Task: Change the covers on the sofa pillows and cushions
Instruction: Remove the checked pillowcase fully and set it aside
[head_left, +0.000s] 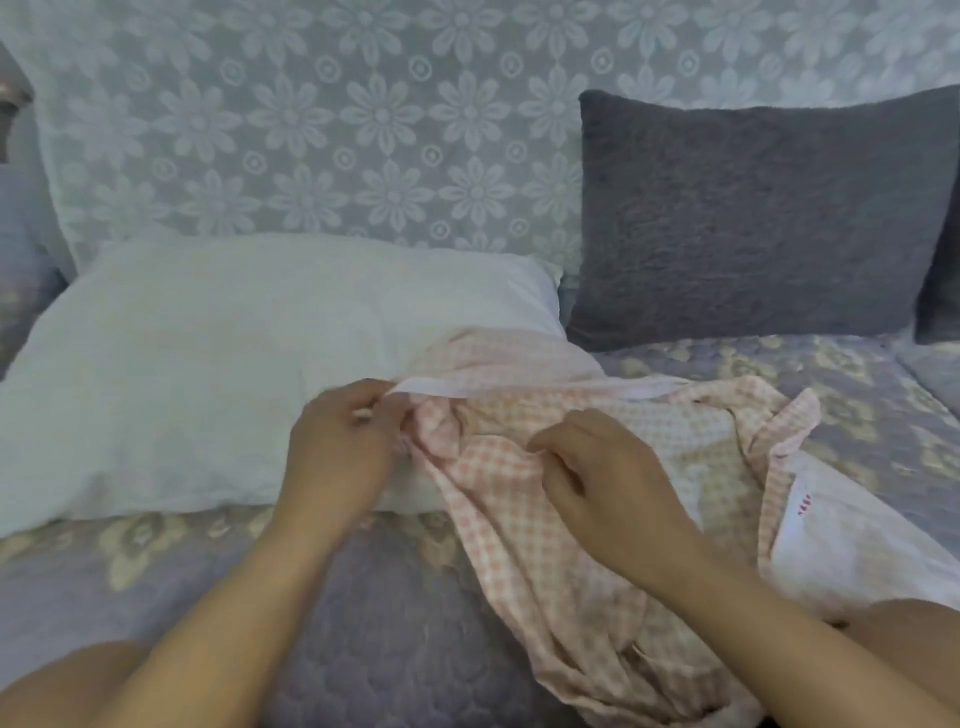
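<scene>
right at the near corner of the plump bare white pillow (208, 374), the left hand (340, 447) is pinching the pale hem of the crumpled pink-and-white checked cotton cover (545, 499), and the right hand (602, 478) has its fingers curled into a bunched fold of the same cloth. looks to me like they're hunting for the opening, holding the edge up so the mouth can go over that pillow corner. most of the cover is just heaped to the right of the pillow and trailing down toward the person's lap, so i'd say the pillow isn't in yet.

all of this sits on the sofa seat's lilac quilted throw with cream flowers (363, 623). a fuzzy dark grey square cushion (753, 218) leans against the white daisy-patterned lace back cover (311, 130), well apart from the hands.
</scene>
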